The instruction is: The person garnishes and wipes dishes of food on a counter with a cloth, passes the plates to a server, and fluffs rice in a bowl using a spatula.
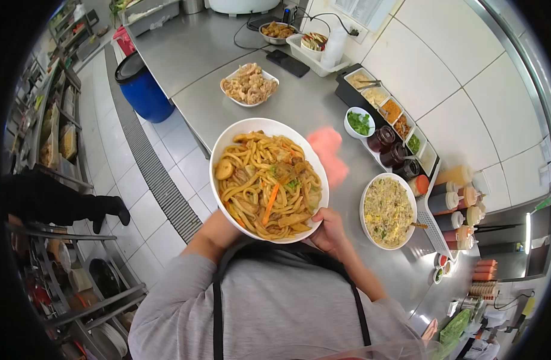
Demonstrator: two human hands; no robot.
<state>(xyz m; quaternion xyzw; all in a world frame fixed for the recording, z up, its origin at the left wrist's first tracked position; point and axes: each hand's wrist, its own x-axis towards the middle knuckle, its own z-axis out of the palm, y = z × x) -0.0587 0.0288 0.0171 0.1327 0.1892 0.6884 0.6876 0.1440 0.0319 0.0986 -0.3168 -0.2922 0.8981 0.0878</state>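
A white bowl of thick noodles with carrot strips and vegetables is held tilted in front of my chest. My right hand grips its lower right rim, thumb on top. On the other side, my left hand goes under the bowl, which hides its fingers. To the right of the bowl, a bowl of fried rice with a spoon in it stands on the steel counter. Beyond the noodles sits a bowl of fried pieces. A blurred pink shape shows beside the noodle bowl.
Along the tiled wall run a condiment rack, a bowl of chopped greens, dark jars and squeeze bottles. A phone lies farther back. Left are a blue barrel, shelves and another person's leg.
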